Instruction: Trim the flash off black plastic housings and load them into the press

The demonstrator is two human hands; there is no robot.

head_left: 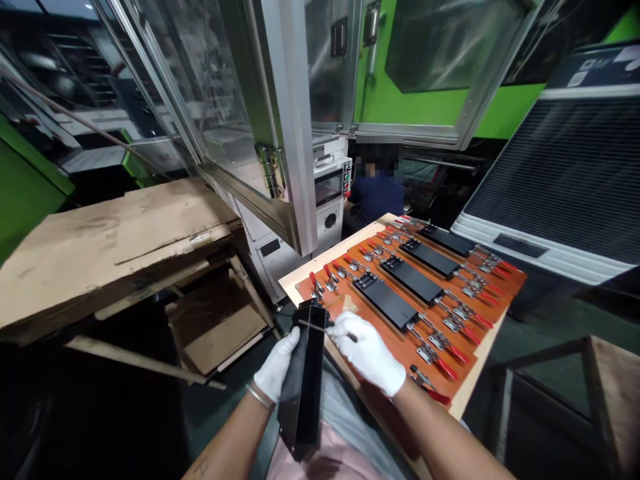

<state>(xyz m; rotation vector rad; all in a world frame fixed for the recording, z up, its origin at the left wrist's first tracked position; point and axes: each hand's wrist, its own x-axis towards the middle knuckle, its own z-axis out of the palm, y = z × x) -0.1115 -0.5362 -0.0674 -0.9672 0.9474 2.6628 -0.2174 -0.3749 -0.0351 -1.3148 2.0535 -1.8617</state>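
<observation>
My left hand (278, 365), in a white glove, grips a long black box-shaped part (306, 380) from its left side. The part is tilted, its near end close to my lap. In my gloved right hand (367, 352) is a thin rod-like tool (314, 326), pinched between the fingers. It lies across the part near its far end; its exact kind is too small to tell. Beside the right hand is an orange fixture board (345, 297), where several flat black parts (385, 301) lie between red-handled toggle clamps (440, 357).
A cardboard-covered wooden table (125, 220) stands at left. Ahead, an open framed machine door (293, 133) reaches toward the board. Beyond it a person in a dark shirt (377, 197) sits low beside a control panel (330, 187). A wooden-topped stand (617, 380) is at right.
</observation>
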